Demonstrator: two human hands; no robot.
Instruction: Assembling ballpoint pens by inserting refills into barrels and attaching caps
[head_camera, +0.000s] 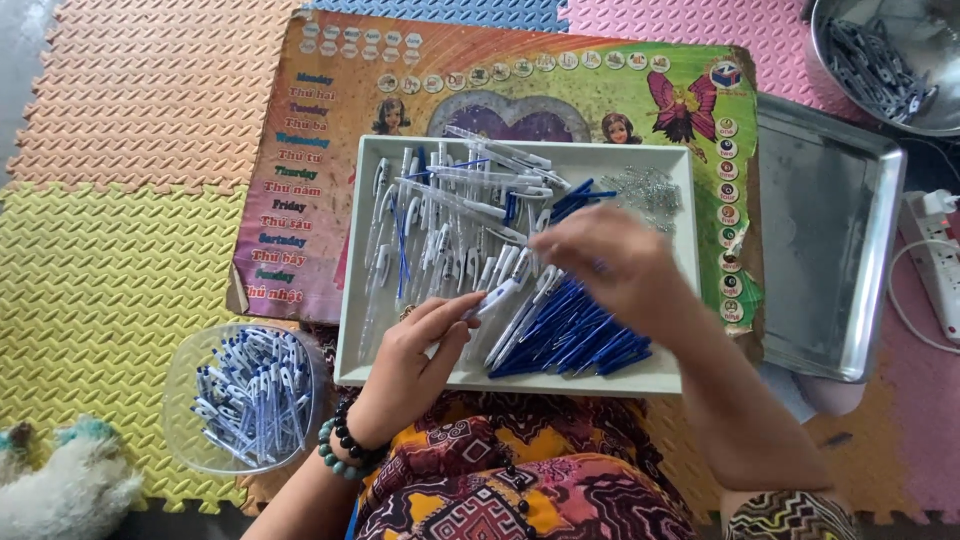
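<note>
The left hand (405, 360) pinches a white pen barrel (497, 298) over the white tray (520, 385). The right hand (615, 265), blurred, hovers above the blue pen parts (570, 340) inside that tray; its grip is unclear. A clear bowl (180, 385) sits left of the tray.

Bright even daylight, soft faint shadows, glare on the metal tray (830, 200), right hand (615, 265) motion-blurred, slight softness throughout

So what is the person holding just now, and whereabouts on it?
The left hand pinches a white pen barrel at its lower end. The right hand is blurred over the blue pen parts; whether it holds anything cannot be told.
</note>
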